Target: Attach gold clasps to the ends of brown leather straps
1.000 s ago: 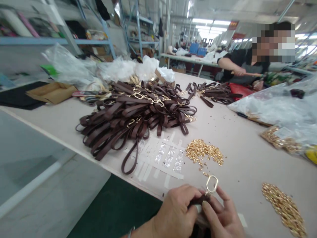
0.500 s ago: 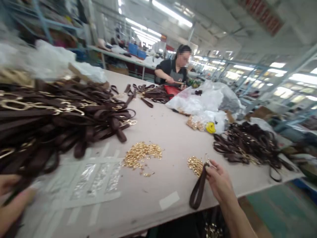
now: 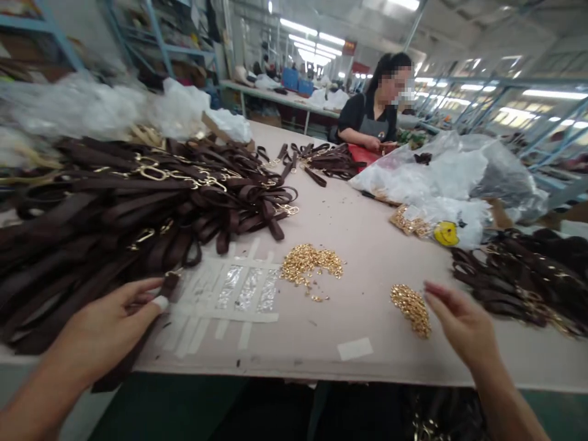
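Observation:
On the left, my left hand [image 3: 117,318] grips a dark brown strap [image 3: 131,358] between thumb and fingers. The strap's end, with a bit of gold metal, pokes out past my fingertips, and its length hangs over the table's front edge. My right hand [image 3: 463,321] is just right of a small pile of gold metal pieces [image 3: 411,309], fingers stretched out, with nothing visible in it. A second, larger pile of gold pieces [image 3: 310,264] lies mid-table. Beside my left hand, clear film [image 3: 250,291] is fixed to the tabletop with strips of tape.
A big heap of brown straps with gold clasps [image 3: 184,190] covers the left side; more straps [image 3: 523,275] lie at right. Plastic bags [image 3: 441,171] and a yellow round item [image 3: 445,233] sit at back right. Across the table a co-worker [image 3: 374,110] handles something by red material.
The looped strap has left my right hand. My left hand, holding its strap, has come further into view. The whole view has swung left.

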A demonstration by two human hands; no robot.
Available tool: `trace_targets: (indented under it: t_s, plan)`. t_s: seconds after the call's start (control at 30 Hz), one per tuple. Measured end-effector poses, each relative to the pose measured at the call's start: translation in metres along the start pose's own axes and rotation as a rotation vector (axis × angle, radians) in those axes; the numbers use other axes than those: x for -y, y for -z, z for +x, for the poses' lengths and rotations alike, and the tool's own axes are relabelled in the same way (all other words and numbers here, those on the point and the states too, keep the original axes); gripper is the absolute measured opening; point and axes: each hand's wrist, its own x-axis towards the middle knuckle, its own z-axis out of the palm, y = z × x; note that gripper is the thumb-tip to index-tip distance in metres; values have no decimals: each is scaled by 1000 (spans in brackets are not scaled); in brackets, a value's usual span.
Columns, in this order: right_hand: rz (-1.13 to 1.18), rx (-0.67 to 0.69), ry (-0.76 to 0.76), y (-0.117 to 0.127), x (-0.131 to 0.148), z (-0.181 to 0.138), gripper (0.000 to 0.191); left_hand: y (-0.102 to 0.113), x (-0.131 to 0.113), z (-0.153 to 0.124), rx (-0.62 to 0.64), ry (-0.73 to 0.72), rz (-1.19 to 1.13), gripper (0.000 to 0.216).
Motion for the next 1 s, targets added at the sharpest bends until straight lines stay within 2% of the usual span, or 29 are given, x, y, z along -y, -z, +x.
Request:
trace_targets:
  t_s: [0.03, 0.1, 0.2, 0.27, 0.37, 0.53, 0.73, 0.87, 1.0]
  plan:
    - [-47, 136, 176, -25, 11, -23, 27, -3, -4, -10, 21, 51, -26, 41]
    - [-104, 271, 447, -69, 34, -58, 22, -11, -10, -28, 104, 172, -148, 53]
    - [-148, 271, 570, -112, 60, -75, 24, -23, -8, -52, 220, 298, -379, 69]
    - [-171, 269, 600, -126, 71, -70, 25, -30, -5, -64, 277, 287, -523, 71]
    - [-197, 309, 657, -136, 82, -62, 27, -39, -5, -78, 359, 214, -648, 57]
    - [-239, 316, 713, -145, 88, -70, 25, -56, -8, -92, 428, 124, -647, 35]
    - [-264, 305, 704, -151, 83, -76, 16, -67, -13, -97, 574, 116, -657, 31]
    - [-245, 334, 660, -154, 84, -68, 16, -72, -19, -102, 653, 97, -694, 31]
    - [-240, 362, 686, -154, 85, -62, 19, -77, -22, -108, 694, 87, -781, 28]
